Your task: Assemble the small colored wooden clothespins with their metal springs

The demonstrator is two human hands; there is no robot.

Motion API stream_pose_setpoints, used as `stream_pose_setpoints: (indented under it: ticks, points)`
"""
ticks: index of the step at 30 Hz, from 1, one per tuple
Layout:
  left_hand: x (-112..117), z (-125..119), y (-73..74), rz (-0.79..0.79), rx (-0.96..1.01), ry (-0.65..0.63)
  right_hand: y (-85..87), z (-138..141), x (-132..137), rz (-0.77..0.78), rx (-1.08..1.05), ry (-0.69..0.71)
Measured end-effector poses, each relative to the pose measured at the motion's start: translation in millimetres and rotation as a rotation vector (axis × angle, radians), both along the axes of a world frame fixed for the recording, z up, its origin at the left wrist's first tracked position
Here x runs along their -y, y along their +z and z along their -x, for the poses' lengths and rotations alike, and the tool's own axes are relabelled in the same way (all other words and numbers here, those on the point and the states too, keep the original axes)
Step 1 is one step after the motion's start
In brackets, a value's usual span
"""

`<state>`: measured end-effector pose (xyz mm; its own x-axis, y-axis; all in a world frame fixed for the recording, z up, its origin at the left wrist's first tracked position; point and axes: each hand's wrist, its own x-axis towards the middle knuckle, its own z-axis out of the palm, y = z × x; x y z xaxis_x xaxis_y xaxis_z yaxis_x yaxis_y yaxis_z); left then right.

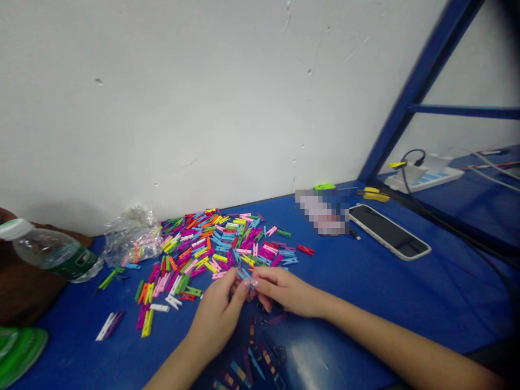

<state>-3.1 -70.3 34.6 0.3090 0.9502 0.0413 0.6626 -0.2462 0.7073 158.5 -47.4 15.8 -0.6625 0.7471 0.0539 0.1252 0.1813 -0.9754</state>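
Observation:
Both hands meet at the near edge of a heap of small coloured clothespins (231, 236). Between the fingertips is a light blue clothespin (244, 274). My left hand (219, 306) pinches it from one side, thumb on top. From the other side my right hand (290, 292) grips it with thumb and curled fingers. The fingers partly cover it, so its exact condition is hidden. Below the hands, in dim light, lie several more clothespins or clothespin pieces (255, 360). A few pins, such as a white one (159, 307), lie to the left of my left hand.
On the left are a crumpled clear plastic bag (134, 238), a tilted water bottle (60, 254) and a green object (18, 352). A phone (390, 230), a power strip (426, 177) with cables and a blue metal frame (406, 97) are on the right. A white wall (227, 108) backs the blue surface.

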Motion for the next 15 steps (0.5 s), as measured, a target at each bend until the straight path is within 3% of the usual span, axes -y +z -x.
stream_pose_setpoints:
  ticks: [6,15]
  points:
    - [1.0,0.0,-0.2,0.054,0.075,-0.035,-1.0,-1.3,1.9,-0.095,0.07,0.02]
    - [2.6,-0.1,-0.3,0.107,0.169,-0.051,0.3,-2.5,2.2,-0.107,0.088,0.031]
